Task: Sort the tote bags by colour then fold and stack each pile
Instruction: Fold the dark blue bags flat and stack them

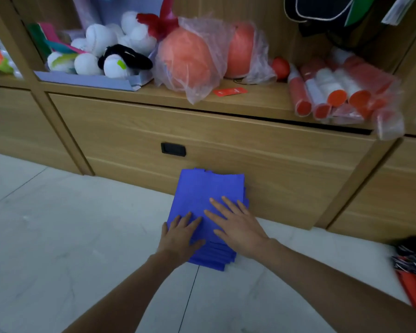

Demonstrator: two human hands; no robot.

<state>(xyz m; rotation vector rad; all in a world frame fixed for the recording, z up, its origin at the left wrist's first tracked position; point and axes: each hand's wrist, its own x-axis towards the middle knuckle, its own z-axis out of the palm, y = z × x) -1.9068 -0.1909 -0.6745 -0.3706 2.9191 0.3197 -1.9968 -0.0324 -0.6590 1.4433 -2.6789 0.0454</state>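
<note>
- Stack of blue tote bags: we note several folded layers, vivid blue, with a flat top and edges stepped along the near and right sides.
- It lies on the pale tiled floor, just in front of the wooden drawer front.
- Left hand: fingers straight, pressing the near left corner.
- Right hand: spread wide, palm down on the top bag.
</note>
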